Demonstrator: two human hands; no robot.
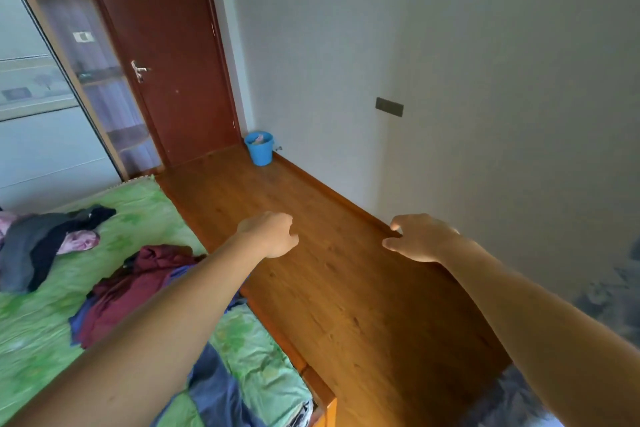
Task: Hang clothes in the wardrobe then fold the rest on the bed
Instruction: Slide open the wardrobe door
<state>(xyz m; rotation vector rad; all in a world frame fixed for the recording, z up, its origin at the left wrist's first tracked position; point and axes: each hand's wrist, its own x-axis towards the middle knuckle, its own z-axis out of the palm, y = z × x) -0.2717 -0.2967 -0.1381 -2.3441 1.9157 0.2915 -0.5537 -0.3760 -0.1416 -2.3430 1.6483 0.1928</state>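
Observation:
Both my arms reach forward over the wooden floor beside the bed. My left hand hangs with fingers loosely curled and holds nothing. My right hand is also empty, fingers bent and apart. On the bed with its green sheet lie loose clothes: a maroon garment over a blue one under my left forearm, and a grey and dark pile with a pink piece further left. The wardrobe with a sliding pale door stands at the far left.
A brown door is shut beyond the bed's foot. A blue bucket sits in the corner by the white wall. Open shelves stand between wardrobe and door. A wooden floor strip runs between bed and wall.

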